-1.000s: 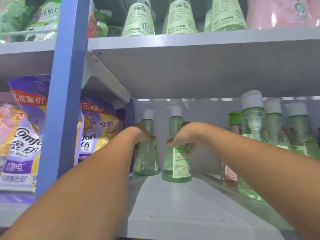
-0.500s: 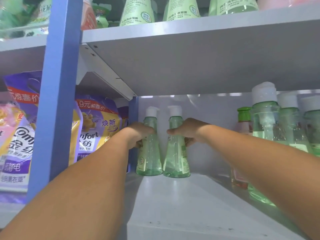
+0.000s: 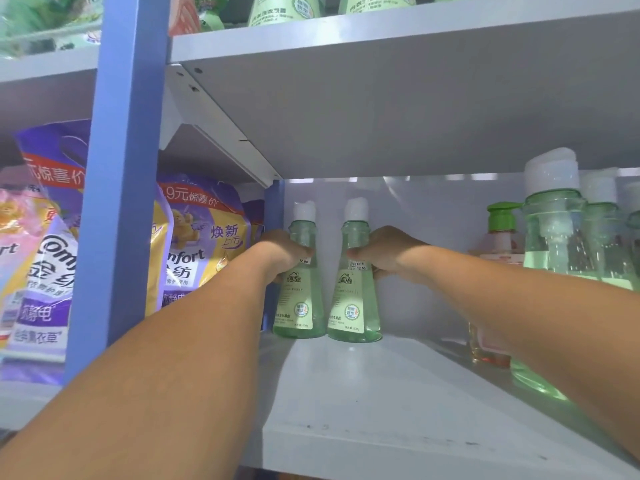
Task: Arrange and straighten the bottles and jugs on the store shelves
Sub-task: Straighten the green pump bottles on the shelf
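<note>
Left hand [image 3: 282, 252] curled round left bottle [image 3: 300, 299], right hand [image 3: 384, 252] curled round right bottle [image 3: 353, 303], both upright at shelf [image 3: 381, 410] back, bare shelf in front, more bottles [image 3: 554, 271] at right edge.

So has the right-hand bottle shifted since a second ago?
Yes. The right bottle moved left, toward the blue post, closing the gap to the left bottle; their bases now nearly touch.

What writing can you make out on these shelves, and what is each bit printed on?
"12.00": price sticker on the left bottle.
"12.00": price sticker on the right bottle.
"Comfort", "金纺": purple pouch.
"9元惊喜价", "焕新": second purple pouch.
Both bottles' label print and the upper shelf bottles: too blurred.
</note>
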{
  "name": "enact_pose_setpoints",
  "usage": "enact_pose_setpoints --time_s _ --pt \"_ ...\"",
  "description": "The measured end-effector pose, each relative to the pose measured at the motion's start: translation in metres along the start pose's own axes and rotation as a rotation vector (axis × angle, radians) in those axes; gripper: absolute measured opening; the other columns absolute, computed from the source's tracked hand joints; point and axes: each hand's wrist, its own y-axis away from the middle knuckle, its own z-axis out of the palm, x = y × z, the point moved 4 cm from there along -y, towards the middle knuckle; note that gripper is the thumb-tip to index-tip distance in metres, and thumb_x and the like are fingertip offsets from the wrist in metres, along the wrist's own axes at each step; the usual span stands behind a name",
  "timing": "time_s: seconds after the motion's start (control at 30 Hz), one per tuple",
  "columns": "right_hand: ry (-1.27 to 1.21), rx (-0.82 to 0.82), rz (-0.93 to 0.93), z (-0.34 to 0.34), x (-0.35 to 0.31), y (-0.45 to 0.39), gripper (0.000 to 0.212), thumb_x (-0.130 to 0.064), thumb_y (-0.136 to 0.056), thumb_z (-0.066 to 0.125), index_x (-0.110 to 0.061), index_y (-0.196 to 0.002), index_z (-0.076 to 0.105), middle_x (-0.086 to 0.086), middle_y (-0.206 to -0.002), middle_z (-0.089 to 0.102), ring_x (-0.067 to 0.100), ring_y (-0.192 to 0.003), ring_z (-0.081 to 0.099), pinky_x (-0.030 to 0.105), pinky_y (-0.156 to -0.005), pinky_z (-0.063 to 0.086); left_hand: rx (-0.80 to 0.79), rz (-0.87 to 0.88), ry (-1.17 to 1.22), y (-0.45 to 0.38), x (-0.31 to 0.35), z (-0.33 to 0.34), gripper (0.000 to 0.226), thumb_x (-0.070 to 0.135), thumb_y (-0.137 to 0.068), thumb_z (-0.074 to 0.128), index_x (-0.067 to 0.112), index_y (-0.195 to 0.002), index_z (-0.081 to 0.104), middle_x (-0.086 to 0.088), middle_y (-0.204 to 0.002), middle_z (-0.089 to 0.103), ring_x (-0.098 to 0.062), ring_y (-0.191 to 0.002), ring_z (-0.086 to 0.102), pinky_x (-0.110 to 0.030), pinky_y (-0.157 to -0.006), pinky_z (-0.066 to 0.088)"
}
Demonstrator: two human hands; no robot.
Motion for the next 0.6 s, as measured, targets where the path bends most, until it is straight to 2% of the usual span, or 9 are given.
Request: enact_pose_setpoints --time_s 0.13,0.27,0.37,0.5,0.6 --pt "-0.009 -0.063 -0.017 0.006 -0.005 0.005 0.021 -0.029 -0.102 0.063 -0.014 -0.116 0.065 0.007 -0.115 0.075 0.023 -0.102 0.075 0.04 -0.1 0.058 0.025 -0.003 -0.093 0.0 -0.001 -0.005 0.037 0.033 -0.092 0.077 0.008 -0.116 0.065 -0.013 -0.112 0.072 -0.033 -0.095 0.075 -0.05 -0.083 0.064" --pt "0.052 -0.106 0.024 0.011 -0.003 0.013 0.034 -0.041 -0.094 0.073 -0.013 -0.113 0.067 0.008 -0.103 0.078 0.026 -0.091 0.077 0.041 -0.086 0.064 -0.012 0.003 -0.041 -0.001 -0.002 -0.004 0.037 0.03 -0.093 0.077 0.009 -0.12 0.065 -0.013 -0.116 0.071 -0.033 -0.101 0.073 -0.052 -0.088 0.062" --pt "0.083 -0.045 0.023 0.013 -0.003 0.015 0.032 -0.037 -0.095 0.072 -0.009 -0.11 0.067 0.01 -0.098 0.078 0.027 -0.085 0.077 0.041 -0.082 0.065 -0.022 0.006 -0.02 -0.001 -0.002 -0.003 0.038 0.028 -0.093 0.077 0.008 -0.122 0.064 -0.015 -0.118 0.071 -0.035 -0.104 0.072 -0.053 -0.09 0.061" --pt "0.086 0.026 0.002 0.017 -0.001 0.013 0.024 -0.036 -0.096 0.07 -0.013 -0.102 0.066 0.008 -0.098 0.076 0.027 -0.083 0.076 0.039 -0.076 0.064 -0.009 -0.008 -0.025 0.0 0.0 -0.003 0.045 0.029 -0.092 0.078 0.006 -0.126 0.061 -0.016 -0.122 0.07 -0.037 -0.106 0.071 -0.053 -0.091 0.061" --pt "0.098 0.006 0.014 0.017 0.001 0.01 0.02 -0.036 -0.097 0.069 -0.017 -0.094 0.063 0.006 -0.094 0.075 0.024 -0.08 0.075 0.035 -0.071 0.064 0.001 -0.016 -0.071 -0.003 0.0 -0.003 0.047 0.033 -0.091 0.08 0.006 -0.124 0.061 -0.016 -0.12 0.07 -0.036 -0.104 0.072 -0.052 -0.09 0.062"
